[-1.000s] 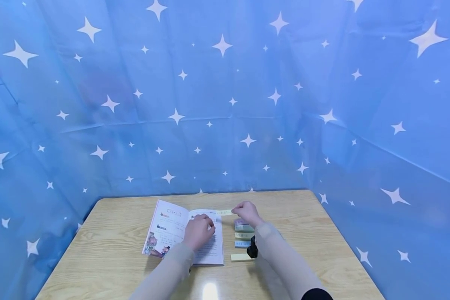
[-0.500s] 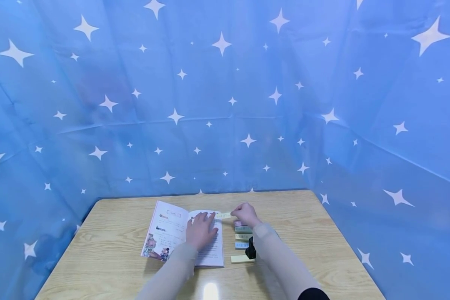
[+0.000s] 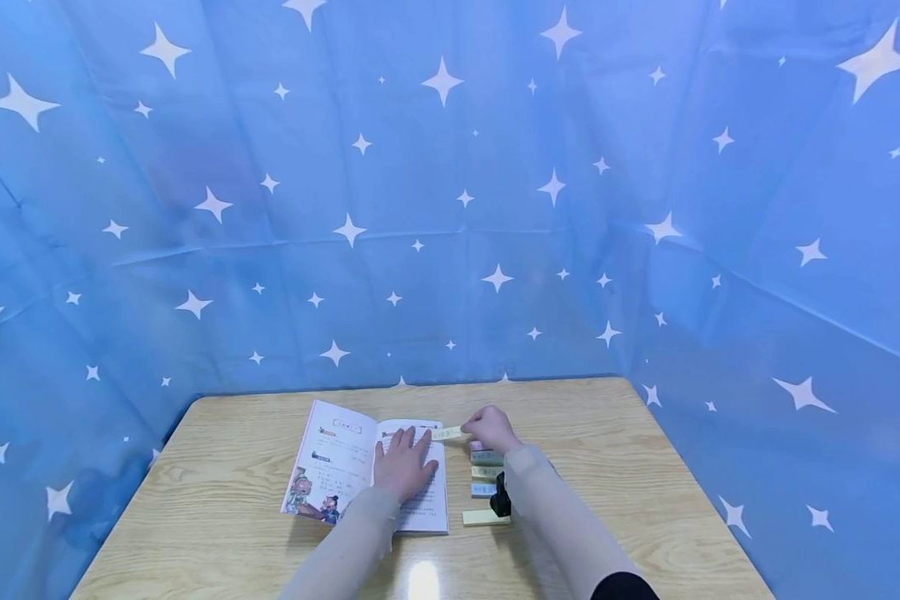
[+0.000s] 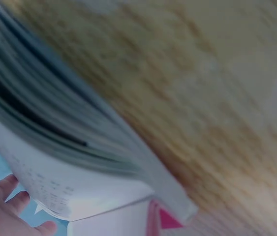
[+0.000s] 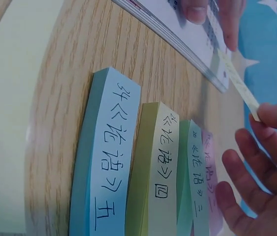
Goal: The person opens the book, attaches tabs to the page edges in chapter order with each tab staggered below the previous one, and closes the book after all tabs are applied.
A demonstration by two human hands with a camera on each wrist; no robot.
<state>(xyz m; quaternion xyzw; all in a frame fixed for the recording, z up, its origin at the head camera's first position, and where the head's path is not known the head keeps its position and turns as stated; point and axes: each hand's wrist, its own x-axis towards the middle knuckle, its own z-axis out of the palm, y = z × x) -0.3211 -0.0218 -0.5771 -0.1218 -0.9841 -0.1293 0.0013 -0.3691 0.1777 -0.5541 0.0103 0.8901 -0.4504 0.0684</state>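
Observation:
An open book lies on the table, its left page slightly raised. My left hand rests with spread fingers on the right page; one fingertip is right at the inner end of a pale yellow sticky note strip. That strip overlaps the page's upper right edge. Its outer end is pinched between thumb and index finger of my right hand, the other fingers loosely bent in the right wrist view. Below that hand is a row of sticky note pads: pink, green, yellow and blue, with handwriting.
Another pale yellow pad lies nearer the front, below the row. The wooden table reaches back to a blue curtain with white stars. My right forearm passes over the right ends of the pads.
My left hand has uncurled and spread its fingers on the right page, reaching up towards the strip. My right hand, still pinching the strip, has shifted only slightly.

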